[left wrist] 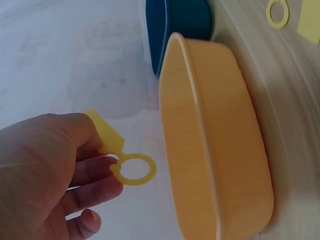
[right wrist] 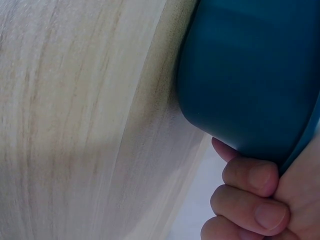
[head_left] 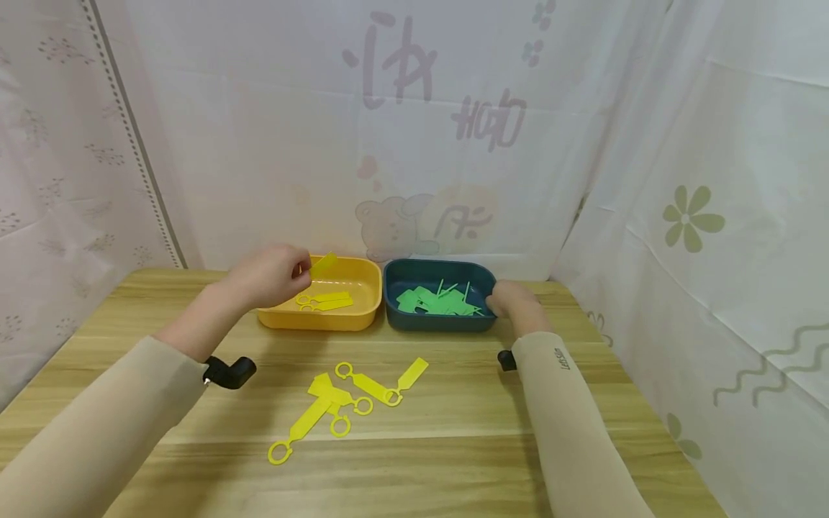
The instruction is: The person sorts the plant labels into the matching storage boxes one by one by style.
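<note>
My left hand (head_left: 275, 273) pinches a yellow ring tag (left wrist: 106, 134) between thumb and fingers, above the left part of the yellow bin (head_left: 369, 298). The tag's ring end points out past the fingers in the left wrist view. A couple of yellow tags (head_left: 333, 304) lie inside that bin. At the right end of the dark teal bin (head_left: 440, 324), my right hand (head_left: 516, 306) grips the rim; its curled fingers (right wrist: 250, 200) show against the outer wall, while the thumb is hidden. Several green tags (head_left: 430, 301) lie piled in the teal bin.
In front of the bins, several yellow ring tags (head_left: 333, 392) lie loose on the wooden table (head_left: 447, 460), some overlapping. The two bins stand side by side near the table's back edge. A white patterned curtain (head_left: 291, 144) hangs behind and along the sides.
</note>
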`<state>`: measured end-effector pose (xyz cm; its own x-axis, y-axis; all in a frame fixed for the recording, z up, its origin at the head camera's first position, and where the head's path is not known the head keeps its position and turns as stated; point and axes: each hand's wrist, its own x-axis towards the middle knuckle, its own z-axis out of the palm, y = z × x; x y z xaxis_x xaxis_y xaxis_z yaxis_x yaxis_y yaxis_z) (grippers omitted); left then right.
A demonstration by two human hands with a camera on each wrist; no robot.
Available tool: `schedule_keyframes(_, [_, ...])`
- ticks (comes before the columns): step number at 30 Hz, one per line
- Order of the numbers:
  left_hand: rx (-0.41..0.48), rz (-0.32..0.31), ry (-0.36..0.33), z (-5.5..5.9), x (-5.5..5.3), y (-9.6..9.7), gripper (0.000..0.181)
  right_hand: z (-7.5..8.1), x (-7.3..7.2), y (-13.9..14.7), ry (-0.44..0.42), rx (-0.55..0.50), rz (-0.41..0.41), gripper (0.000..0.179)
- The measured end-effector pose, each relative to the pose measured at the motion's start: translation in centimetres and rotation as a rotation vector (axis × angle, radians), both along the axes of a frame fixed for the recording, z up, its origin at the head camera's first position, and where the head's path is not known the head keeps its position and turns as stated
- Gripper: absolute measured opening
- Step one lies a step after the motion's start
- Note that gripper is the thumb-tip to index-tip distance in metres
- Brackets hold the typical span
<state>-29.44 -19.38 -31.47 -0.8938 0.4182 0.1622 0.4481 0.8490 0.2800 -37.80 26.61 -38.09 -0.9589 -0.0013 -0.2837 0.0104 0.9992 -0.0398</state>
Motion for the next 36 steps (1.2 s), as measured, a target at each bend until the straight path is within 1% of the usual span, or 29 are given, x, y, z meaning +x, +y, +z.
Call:
schedule_keyframes(4, [0.008,0.072,-0.002,-0.1,-0.9,-0.5,0.021,-0.1,-0.1,0.0,0.005,0.001,0.001,0.046])
schedule_keyframes(6, [0.02,0.101,-0.003,-0.3,-1.1,-0.9,0.024,-0.2,-0.1,0.0,0.009,0.001,0.001,0.047])
schedule_keyframes(8, [0.031,0.114,-0.006,-0.5,-1.2,-1.2,0.024,-0.2,-0.1,0.0,0.011,-0.001,-0.001,0.047])
schedule_keyframes(12, [0.028,0.096,0.005,-1.0,-1.0,-1.8,0.024,-0.3,-0.4,0.3,0.006,-0.017,-0.007,0.045])
schedule_keyframes(15, [0.023,0.085,0.004,-1.3,-0.9,-1.9,0.024,-0.7,-1.3,0.7,-0.004,-0.03,-0.013,0.044])
schedule_keyframes(16, [0.021,0.083,0.003,-1.5,-0.9,-1.9,0.024,-0.9,-1.6,0.9,-0.008,-0.032,-0.015,0.044])
schedule_keyframes(17, [0.019,0.081,0.002,-1.6,-0.8,-1.9,0.023,-2.3,-3.1,2.1,0.002,-0.042,-0.002,0.046])
schedule_keyframes(20, [0.014,0.075,0.0,-1.9,-0.7,-2.0,0.023,-2.7,-3.6,2.4,-0.018,-0.034,-0.004,0.046])
schedule_keyframes(23, [0.014,0.071,0.003,-2.0,-0.5,-1.9,0.023,-2.5,-3.0,2.2,-0.014,-0.036,-0.015,0.047])
schedule_keyframes(24, [0.017,0.067,0.005,-2.1,-0.4,-1.9,0.023,-1.2,-1.6,0.9,-0.025,-0.026,-0.031,0.046])
schedule_keyframes(28, [0.032,0.046,0.009,-2.2,0.0,-1.7,0.023,-0.5,-0.4,0.3,-0.006,-0.021,-0.032,0.047])
schedule_keyframes(31, [0.038,0.006,0.008,-2.5,0.4,-1.4,0.02,-0.2,-0.1,0.1,0.001,-0.018,-0.025,0.047])
schedule_keyframes(36, [0.033,-0.054,0.007,-2.9,1.0,-1.0,0.014,-0.2,0.0,0.2,0.007,-0.018,-0.01,0.047])
